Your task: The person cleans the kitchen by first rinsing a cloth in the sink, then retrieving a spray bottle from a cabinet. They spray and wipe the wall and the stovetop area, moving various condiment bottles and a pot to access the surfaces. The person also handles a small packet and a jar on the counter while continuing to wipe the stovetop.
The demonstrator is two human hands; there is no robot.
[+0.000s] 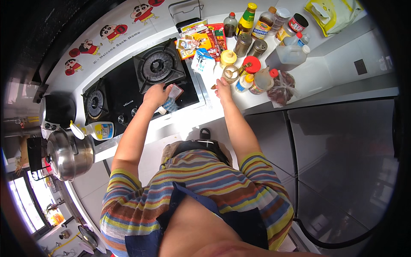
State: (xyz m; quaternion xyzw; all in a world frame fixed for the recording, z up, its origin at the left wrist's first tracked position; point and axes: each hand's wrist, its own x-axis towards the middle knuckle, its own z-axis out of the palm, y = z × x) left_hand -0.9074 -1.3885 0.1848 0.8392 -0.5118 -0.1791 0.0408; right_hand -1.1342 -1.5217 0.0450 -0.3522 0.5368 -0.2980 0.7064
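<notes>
My left hand (pixel 157 95) is over the black glass gas hob (pixel 123 86), beside a small pinkish packet (pixel 175 91) and a blue-and-white cloth (pixel 170 105); its grip is hard to make out. At the counter, my right hand (pixel 223 89) has its fingers bent near a small open glass jar (pixel 230 73) of white contents with a spoon in it. A brown tip (pixel 214 86) shows by those fingers; whether they hold it is unclear. Around the jar stand a yellow-lidded jar (pixel 228 58), a red lid (pixel 251 65) and a yellow-capped bottle (pixel 244 83).
Sauce bottles (pixel 246 21), metal shakers (pixel 243 45), seasoning packets (pixel 205 40) and a plastic jug (pixel 289 56) crowd the counter. A knotted bag (pixel 282 88) lies near its edge. A spray bottle (pixel 99 130) and steel pot (pixel 70 155) stand at left.
</notes>
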